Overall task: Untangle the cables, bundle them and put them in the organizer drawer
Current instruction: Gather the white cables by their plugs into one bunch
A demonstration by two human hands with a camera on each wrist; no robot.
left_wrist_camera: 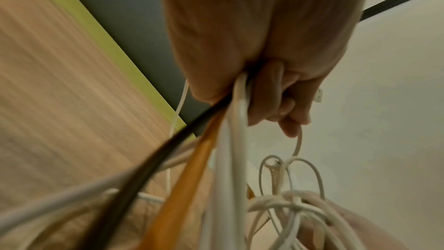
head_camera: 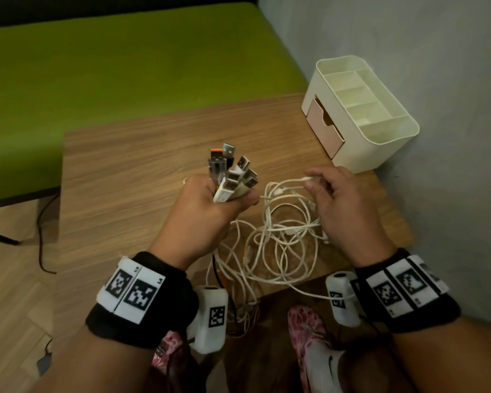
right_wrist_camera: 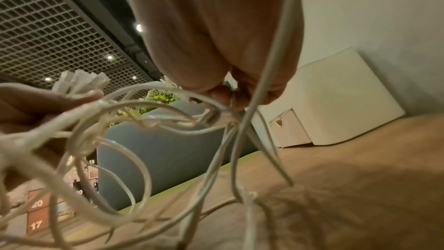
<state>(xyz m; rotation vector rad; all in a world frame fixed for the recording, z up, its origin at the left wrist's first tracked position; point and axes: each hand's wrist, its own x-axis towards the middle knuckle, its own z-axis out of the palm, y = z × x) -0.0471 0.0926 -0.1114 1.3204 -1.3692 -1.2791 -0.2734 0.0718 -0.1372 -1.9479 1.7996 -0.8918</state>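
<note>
My left hand [head_camera: 207, 211] grips a bunch of USB plugs [head_camera: 233, 174], white, grey and orange, that stick up out of the fist above the wooden table [head_camera: 125, 177]. Their cords, mostly white with one black and one orange [left_wrist_camera: 192, 168], hang down from the fist [left_wrist_camera: 252, 90] into a tangle of white cables [head_camera: 278, 245] between my hands. My right hand [head_camera: 343, 202] pinches the small end of one white cable [head_camera: 309, 179] at the top of the tangle; the right wrist view shows that pinch [right_wrist_camera: 228, 98]. The cream organizer [head_camera: 360, 112] stands at the far right corner, its beige drawer [head_camera: 323, 123] slightly pulled out.
A grey wall [head_camera: 437, 80] runs along the table's right side behind the organizer. A green surface [head_camera: 111, 66] lies beyond the table's far edge. Some cables hang over the near edge towards my legs and shoes [head_camera: 312, 344]. A black cord [head_camera: 41, 236] trails on the floor at left.
</note>
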